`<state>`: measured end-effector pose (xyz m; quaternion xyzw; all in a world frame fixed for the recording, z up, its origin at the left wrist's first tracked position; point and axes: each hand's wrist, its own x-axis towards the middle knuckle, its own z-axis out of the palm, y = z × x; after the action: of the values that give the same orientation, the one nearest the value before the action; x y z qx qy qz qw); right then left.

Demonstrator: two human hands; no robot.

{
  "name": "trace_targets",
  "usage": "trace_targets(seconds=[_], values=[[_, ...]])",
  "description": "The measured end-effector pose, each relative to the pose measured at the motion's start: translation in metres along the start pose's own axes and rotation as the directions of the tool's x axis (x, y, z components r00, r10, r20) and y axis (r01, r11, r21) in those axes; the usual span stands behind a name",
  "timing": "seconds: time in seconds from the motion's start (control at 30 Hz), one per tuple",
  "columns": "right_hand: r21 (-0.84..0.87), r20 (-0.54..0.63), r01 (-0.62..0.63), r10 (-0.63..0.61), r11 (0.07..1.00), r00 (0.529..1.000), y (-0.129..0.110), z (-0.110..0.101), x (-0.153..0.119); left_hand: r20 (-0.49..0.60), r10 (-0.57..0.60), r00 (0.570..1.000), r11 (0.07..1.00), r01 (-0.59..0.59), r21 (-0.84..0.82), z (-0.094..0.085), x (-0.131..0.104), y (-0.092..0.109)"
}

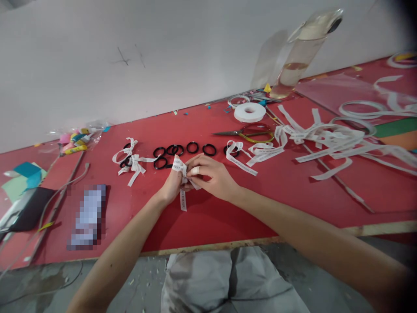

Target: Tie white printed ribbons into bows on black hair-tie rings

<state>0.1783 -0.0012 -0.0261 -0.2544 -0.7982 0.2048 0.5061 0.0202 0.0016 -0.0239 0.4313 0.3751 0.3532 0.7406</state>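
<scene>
My left hand (172, 186) and my right hand (213, 176) meet over the red table, both closed on a white printed ribbon (178, 166). One tail of that ribbon hangs down below my fingers. A white band circles a finger of my right hand. Just beyond my hands lie several black rings (192, 148), apparently hair ties. To their left, ribbon bows (136, 164) sit tied on black rings. On the right, a cut ribbon (243, 164) lies by another black ring. Where exactly my fingertips pinch is partly hidden.
Scissors (244, 132) and a white ribbon roll (249, 112) lie behind the rings. Loose ribbons (339, 139) spread across the right. A tall bottle (291, 69) stands against the wall. At left are a pixelated phone-like object (87, 217), a dark case (32, 210) and a cable (63, 187).
</scene>
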Motion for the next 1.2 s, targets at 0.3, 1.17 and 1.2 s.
trace_targets(seconds=[0.3, 1.17, 1.2], values=[[-0.018, 0.039, 0.026, -0.025, 1.000, 0.999, 0.007, -0.003, 0.000, 0.057, -0.010, 0.998, 1.000, 0.008, 0.022, -0.003, 0.001, -0.005], [-0.601, 0.058, 0.031, 0.005, 0.799, 0.998, 0.008, 0.013, -0.001, 0.017, 0.052, 0.999, 0.993, -0.053, 0.104, 0.004, 0.002, -0.001], [-0.593, 0.044, 0.006, 0.025, 0.805, 0.999, 0.008, 0.013, -0.001, -0.002, 0.048, 0.999, 0.993, -0.048, 0.104, 0.004, 0.002, -0.002]])
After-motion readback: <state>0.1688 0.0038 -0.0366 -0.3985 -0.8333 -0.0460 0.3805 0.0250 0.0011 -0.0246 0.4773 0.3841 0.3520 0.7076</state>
